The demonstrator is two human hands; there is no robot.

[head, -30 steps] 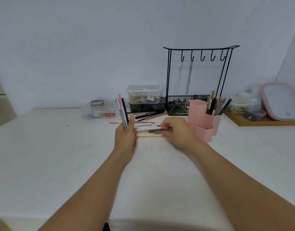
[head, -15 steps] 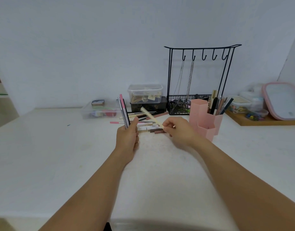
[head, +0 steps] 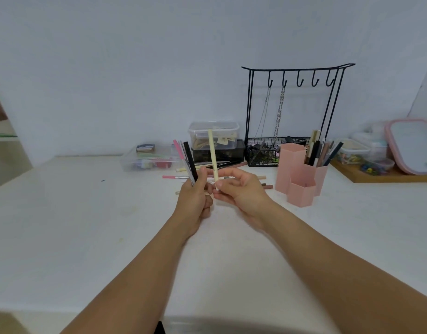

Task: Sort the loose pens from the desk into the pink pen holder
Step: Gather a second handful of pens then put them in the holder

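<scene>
Left hand [head: 195,201] grip clamped on a bunch of pink, grey and black pens [head: 187,160], upright. Right hand [head: 241,191] pinches one cream pen [head: 213,160] upright, just beside it. Loose pens [head: 222,165] lie behind on the white counter [head: 87,225]. Pink hexagonal plastic pen holder [head: 300,174] stands toward the back right, some pens inside.

Plain pale wall [head: 135,68] behind white desk [head: 87,225]; soft, even light.
</scene>
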